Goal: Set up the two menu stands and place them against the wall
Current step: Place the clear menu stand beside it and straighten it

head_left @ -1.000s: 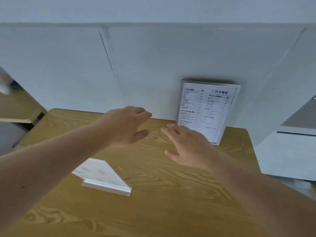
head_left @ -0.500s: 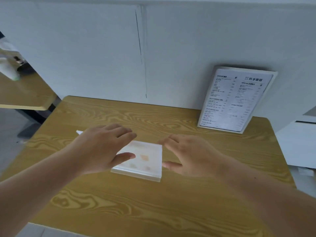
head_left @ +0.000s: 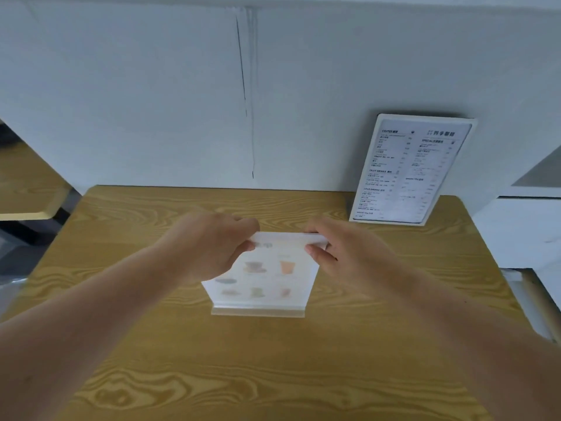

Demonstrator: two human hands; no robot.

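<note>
A clear acrylic menu stand with pictures of drinks (head_left: 267,278) stands near the middle of the wooden table (head_left: 273,360), its base toward me. My left hand (head_left: 212,247) pinches its top left corner and my right hand (head_left: 340,253) pinches its top right corner. A second menu stand with black text (head_left: 406,171) stands upright at the table's far right, leaning against the white wall (head_left: 151,101).
A vertical dark seam (head_left: 246,92) runs down the wall behind the table. Another wooden table (head_left: 27,189) is at the left, and a white counter (head_left: 528,226) is at the right beyond the table's edge.
Both hands moved from hovering above the table down onto the flat picture menu stand, took hold of its top corners and tipped it upright. The view shifted left.
</note>
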